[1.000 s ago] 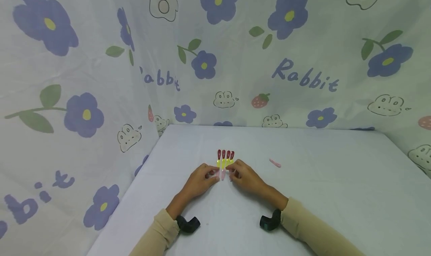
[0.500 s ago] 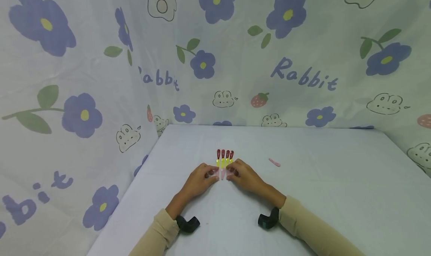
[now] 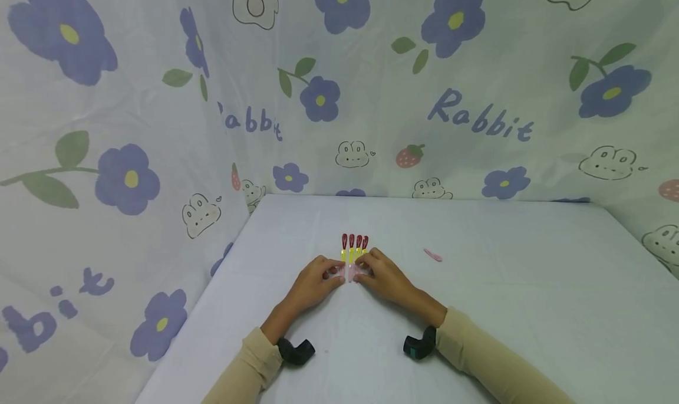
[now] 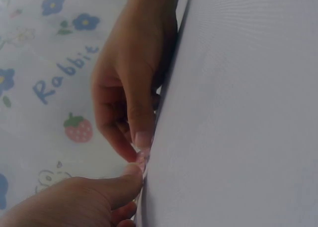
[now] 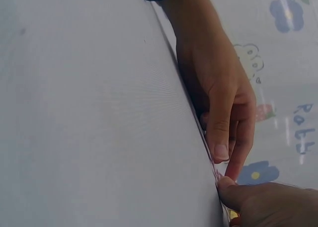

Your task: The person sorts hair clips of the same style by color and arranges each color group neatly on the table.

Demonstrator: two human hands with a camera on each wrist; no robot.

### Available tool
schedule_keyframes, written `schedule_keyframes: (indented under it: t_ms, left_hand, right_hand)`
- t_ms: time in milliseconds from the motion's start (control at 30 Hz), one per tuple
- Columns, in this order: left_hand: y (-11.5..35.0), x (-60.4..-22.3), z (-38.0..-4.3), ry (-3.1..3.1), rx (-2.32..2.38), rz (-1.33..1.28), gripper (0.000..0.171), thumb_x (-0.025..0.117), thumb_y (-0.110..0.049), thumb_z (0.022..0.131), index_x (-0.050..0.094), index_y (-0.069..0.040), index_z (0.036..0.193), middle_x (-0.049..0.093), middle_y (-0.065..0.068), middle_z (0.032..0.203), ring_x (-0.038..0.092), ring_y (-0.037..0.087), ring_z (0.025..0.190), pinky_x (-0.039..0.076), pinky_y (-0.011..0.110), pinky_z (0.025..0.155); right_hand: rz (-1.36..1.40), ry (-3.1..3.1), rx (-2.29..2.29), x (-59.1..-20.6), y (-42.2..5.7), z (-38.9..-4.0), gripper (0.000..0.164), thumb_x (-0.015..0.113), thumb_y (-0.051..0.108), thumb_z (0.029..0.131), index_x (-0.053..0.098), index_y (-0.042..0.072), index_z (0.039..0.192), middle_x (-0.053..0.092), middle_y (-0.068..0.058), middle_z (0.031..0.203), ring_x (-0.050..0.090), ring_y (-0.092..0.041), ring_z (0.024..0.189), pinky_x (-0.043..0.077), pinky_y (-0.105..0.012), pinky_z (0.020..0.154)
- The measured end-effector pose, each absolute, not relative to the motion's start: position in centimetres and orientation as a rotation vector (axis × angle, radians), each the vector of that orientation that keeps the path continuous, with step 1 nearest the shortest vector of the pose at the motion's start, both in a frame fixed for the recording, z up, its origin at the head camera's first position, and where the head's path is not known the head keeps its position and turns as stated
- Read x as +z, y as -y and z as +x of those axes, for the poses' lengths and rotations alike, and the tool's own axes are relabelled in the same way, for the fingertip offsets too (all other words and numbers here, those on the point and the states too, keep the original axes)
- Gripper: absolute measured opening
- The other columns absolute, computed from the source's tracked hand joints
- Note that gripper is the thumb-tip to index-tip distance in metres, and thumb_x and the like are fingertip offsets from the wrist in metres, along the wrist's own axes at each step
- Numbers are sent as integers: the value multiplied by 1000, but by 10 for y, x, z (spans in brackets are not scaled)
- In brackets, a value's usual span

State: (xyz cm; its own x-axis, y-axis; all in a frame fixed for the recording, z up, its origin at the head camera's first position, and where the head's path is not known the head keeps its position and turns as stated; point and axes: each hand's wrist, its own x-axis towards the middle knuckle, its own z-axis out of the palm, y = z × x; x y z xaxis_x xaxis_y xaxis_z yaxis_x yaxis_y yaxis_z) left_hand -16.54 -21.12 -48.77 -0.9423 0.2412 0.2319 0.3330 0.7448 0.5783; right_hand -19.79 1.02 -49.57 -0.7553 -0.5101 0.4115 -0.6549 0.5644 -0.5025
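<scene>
Slim snap hair clips lie in short rows mid-table: red hair clips (image 3: pixel 352 240) farthest back, yellow hair clips (image 3: pixel 351 255) in front of them, and pink hair clips (image 3: pixel 350 273) nearest the person. From the left, my left hand (image 3: pixel 313 283) holds a pink clip with thumb and index finger near its two ends. Opposite it, my right hand (image 3: pixel 389 280) pinches another pink clip the same way, its index finger overlapping the yellow row. In the left wrist view, both hands' fingertips meet around pink clips (image 4: pixel 142 160). Fingers partly hide the pink row.
One loose pink hair clip (image 3: pixel 432 255) lies apart to the right of the rows. The white-covered table (image 3: pixel 509 309) runs back to a flower-and-rabbit patterned curtain (image 3: pixel 392 109), which also hangs along the left side. Each wrist bears a black camera mount (image 3: pixel 296 352).
My right hand has slid slightly left with its pink clip, narrowing the gap to the left hand. The left hand stays nearly still, and the loose clip has not moved.
</scene>
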Motion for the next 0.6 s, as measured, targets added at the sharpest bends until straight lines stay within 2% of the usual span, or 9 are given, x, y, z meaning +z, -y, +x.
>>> schedule_keyframes:
  t_ms: [600]
  left_hand:
    - [211,-488,-165,2787,-986,-465,33,75,-25,90,71,-16,122,63,-2,98,54,9,84,46,27,73]
  right_hand:
    - [946,2577,943,-496,-6,-197,30,81,25,84,69,11,108,58,0,96,55,-9,84,48,-24,72]
